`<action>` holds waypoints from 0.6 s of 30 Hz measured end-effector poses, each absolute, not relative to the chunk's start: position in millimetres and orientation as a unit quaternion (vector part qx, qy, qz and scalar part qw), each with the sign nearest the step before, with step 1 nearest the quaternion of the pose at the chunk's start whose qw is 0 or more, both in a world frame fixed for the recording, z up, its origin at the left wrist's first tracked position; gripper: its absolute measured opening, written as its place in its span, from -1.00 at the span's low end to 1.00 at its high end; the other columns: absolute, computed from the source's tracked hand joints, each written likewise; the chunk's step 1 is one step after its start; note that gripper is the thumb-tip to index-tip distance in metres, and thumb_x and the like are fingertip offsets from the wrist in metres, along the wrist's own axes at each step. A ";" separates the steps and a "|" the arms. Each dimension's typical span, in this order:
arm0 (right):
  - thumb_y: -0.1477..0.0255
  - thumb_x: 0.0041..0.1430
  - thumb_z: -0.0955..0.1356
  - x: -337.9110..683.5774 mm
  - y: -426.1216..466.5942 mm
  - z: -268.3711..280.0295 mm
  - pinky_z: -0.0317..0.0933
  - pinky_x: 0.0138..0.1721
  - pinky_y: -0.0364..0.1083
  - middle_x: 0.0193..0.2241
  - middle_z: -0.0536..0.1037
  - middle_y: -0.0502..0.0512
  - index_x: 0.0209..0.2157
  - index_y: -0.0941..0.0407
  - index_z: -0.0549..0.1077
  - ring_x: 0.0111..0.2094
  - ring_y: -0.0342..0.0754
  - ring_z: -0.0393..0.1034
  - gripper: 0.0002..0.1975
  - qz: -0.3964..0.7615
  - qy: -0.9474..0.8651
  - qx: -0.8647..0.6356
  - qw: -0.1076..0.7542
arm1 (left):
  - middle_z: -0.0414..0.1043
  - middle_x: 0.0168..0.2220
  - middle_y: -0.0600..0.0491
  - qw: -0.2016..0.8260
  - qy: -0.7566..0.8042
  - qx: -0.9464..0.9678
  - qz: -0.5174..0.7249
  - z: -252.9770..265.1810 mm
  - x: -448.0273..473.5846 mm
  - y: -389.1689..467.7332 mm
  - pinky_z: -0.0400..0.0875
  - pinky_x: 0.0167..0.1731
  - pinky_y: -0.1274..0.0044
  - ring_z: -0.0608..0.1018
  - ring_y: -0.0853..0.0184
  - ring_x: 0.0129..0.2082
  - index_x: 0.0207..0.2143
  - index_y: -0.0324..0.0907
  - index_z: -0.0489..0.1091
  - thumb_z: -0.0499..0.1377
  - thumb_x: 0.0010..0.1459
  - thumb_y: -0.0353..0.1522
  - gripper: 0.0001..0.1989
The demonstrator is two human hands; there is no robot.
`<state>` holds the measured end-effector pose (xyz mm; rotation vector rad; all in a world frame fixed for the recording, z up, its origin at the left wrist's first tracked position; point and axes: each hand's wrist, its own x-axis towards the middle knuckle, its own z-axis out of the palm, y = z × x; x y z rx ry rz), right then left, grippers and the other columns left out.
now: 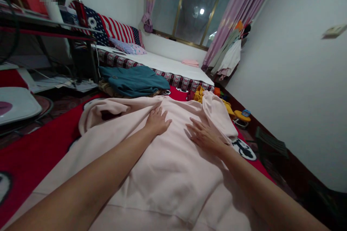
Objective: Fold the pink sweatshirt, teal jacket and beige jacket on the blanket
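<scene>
L grip (pixel 158 121) lay palm-down w/ fingers spread & nothing pinched, on the pink sweatshirt (pixel 165 173) just below its neckline; R grip (pixel 203 135), fingers loosely apart, also held nothing, & whether it touched was hard to tell. Sweatshirt lay under both, long axis approx 12 to 6 o'clock, sleeves at 10 & 1, L grip nearer the neckline, R grip nearer the 1 o'clock sleeve. Past its edges, red cover (pixel 40 146) ran wide at 9 & narrow at 3, w/ teal clothing (pixel 135 80) close at 11, yellow cloth (pixel 199 94) at 1.
</scene>
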<state>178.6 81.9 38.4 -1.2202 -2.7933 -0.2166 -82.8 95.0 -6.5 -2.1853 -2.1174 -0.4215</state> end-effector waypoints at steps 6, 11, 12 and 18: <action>0.23 0.32 0.14 176.8 121.5 39.6 0.12 0.14 0.19 0.13 0.37 0.47 0.21 0.29 0.26 0.15 0.23 0.30 -0.44 0.001 -0.737 -0.676 -0.003 | -0.06 0.36 -0.20 0.022 -0.689 -0.712 -0.133 -5.1 -83.3 95.9 -0.06 0.25 0.22 0.03 0.02 0.35 0.31 -0.22 0.10 -0.15 0.28 -0.01 -0.31; 0.31 0.24 0.23 107.2 86.4 43.1 0.04 0.16 0.27 0.17 0.35 0.39 0.16 0.22 0.31 0.19 0.23 0.23 -0.51 -0.021 -0.792 -0.607 0.059 | -0.06 0.36 -0.22 0.016 -0.685 -0.715 -0.142 -4.9 -84.0 94.1 -0.08 0.26 0.21 0.03 0.02 0.35 0.31 -0.24 0.10 -0.18 0.28 -0.01 -0.30; 0.29 0.26 0.22 95.4 74.2 36.9 0.00 0.18 0.28 0.20 0.31 0.37 0.20 0.21 0.26 0.23 0.22 0.18 -0.48 -0.020 -0.804 -0.589 0.080 | -0.06 0.37 -0.20 0.015 -0.684 -0.716 -0.142 -4.6 -84.3 93.8 -0.08 0.27 0.22 0.03 0.02 0.35 0.31 -0.23 0.10 -0.18 0.28 -0.01 -0.31; 0.24 0.34 0.15 82.8 39.5 -1.0 -0.12 0.25 0.29 0.32 0.09 0.29 0.26 0.20 0.18 0.34 0.18 -0.09 -0.45 0.014 -0.819 -0.559 0.125 | -0.06 0.36 -0.21 0.006 -0.686 -0.714 -0.140 1.0 -84.3 91.3 -0.07 0.26 0.23 0.02 0.03 0.36 0.31 -0.24 0.10 -0.16 0.30 -0.04 -0.33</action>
